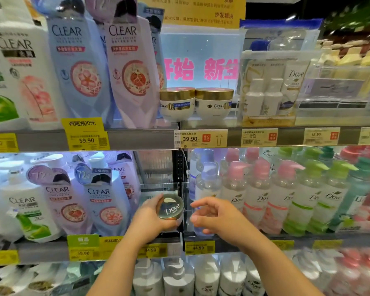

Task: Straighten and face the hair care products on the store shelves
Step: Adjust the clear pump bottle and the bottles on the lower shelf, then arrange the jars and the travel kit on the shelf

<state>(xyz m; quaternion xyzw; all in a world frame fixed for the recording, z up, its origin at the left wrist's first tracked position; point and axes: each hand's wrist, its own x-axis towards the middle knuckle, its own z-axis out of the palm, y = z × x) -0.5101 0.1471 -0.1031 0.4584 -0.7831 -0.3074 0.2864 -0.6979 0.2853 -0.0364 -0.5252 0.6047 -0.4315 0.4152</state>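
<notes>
1. Holding a round Dove jar (171, 207) in the left hand (148, 221), fingers and thumb curled round its rim, lid tipped toward the camera with the logo readable.
2. Hovering just to the jar's right, the right hand (217, 216), fingers loosely bent and gripping nothing.
3. Poised at the mid-level shelf (41, 251), in the gap between the Clear shampoo bottles (104, 201) and the Dove pump bottles (259, 195); possibly lifted clear of the shelf, though blur leaves the jar's base hard to read.
4. Standing on the shelf above, two gold-lidded Dove tubs (195, 103) side by side, labels forward, likely the model to match.
5. To finish well: set the jar down flat, base on the shelf, then turn it so the side label looks outward.
6. Draw it up to the front edge, over its yellow price tag (199, 247), steadying with the free hand to spare the neighbouring bottles.
</notes>
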